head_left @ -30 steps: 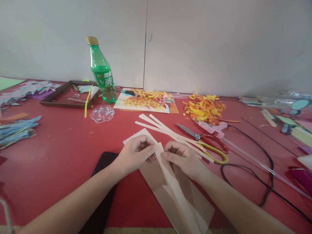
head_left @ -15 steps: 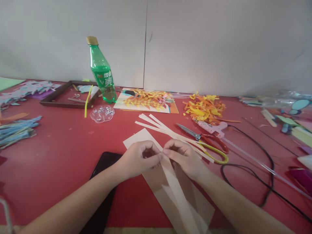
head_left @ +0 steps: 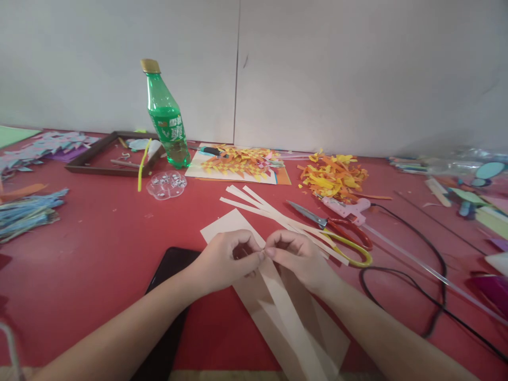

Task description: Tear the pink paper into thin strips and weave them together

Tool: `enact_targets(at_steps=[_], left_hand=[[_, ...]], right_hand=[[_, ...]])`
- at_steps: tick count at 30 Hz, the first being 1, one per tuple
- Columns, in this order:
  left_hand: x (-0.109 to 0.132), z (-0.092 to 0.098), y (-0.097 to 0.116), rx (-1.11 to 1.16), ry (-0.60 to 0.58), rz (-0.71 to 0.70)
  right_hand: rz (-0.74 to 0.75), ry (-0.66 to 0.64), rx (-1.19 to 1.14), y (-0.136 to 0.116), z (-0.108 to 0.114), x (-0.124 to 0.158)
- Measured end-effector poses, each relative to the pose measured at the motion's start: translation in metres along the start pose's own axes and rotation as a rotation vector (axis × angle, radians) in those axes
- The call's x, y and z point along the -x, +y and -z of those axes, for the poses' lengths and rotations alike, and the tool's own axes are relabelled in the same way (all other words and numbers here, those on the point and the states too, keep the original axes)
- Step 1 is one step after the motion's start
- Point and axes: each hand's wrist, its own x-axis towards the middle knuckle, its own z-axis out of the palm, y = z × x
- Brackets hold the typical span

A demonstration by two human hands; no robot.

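My left hand [head_left: 228,262] and my right hand [head_left: 299,256] meet fingertip to fingertip, both pinching the upper end of a cream paper strip [head_left: 288,312]. The strip runs down toward the front edge, above a cream sheet [head_left: 254,312] lying on the red table [head_left: 214,338]. Beyond my hands several loose cream strips [head_left: 254,203] lie fanned out. Their right ends rest by scissors [head_left: 349,233] with red and yellow handles. The fingertips hide the very end of the held strip.
A black phone-like slab [head_left: 170,270] lies under my left forearm. A green bottle [head_left: 169,121] stands by a brown frame [head_left: 107,170] and a clear bead tray [head_left: 166,185]. At the right are a pink glue gun [head_left: 347,209], its black cable [head_left: 431,248] and orange-yellow paper scraps [head_left: 333,174].
The upper part of the held strip has shifted slightly left beneath my fingertips. My right hand's fingers have moved a little; both hands keep their pinch.
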Motion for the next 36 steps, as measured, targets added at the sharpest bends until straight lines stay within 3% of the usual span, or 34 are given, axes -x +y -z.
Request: enact_targets(at_steps=[9, 18, 24, 32, 34, 36], left_hand=[[0.003, -0.001, 0.001, -0.142, -0.042, -0.102], [0.002, 0.001, 0.001, 0.052, -0.027, -0.026], [-0.001, 0.003, -0.004, 0.180, 0.130, -0.043], [-0.010, 0.012, -0.009, 0.206, 0.525, -0.039], [-0.010, 0.013, -0.007, 0.258, 0.538, -0.019], [-0.009, 0.012, -0.005, 0.339, 0.447, 0.021]], right_hand=[[0.016, -0.083, -0.003, 0.001, -0.003, -0.001], [0.017, -0.063, -0.021, 0.001, -0.003, 0.000], [0.025, -0.043, -0.006, 0.001, -0.004, -0.001], [-0.003, -0.027, 0.009, 0.001, -0.004, 0.000], [-0.009, -0.017, 0.016, 0.001, -0.003, -0.001], [0.003, 0.003, 0.023, 0.000, -0.001, -0.001]])
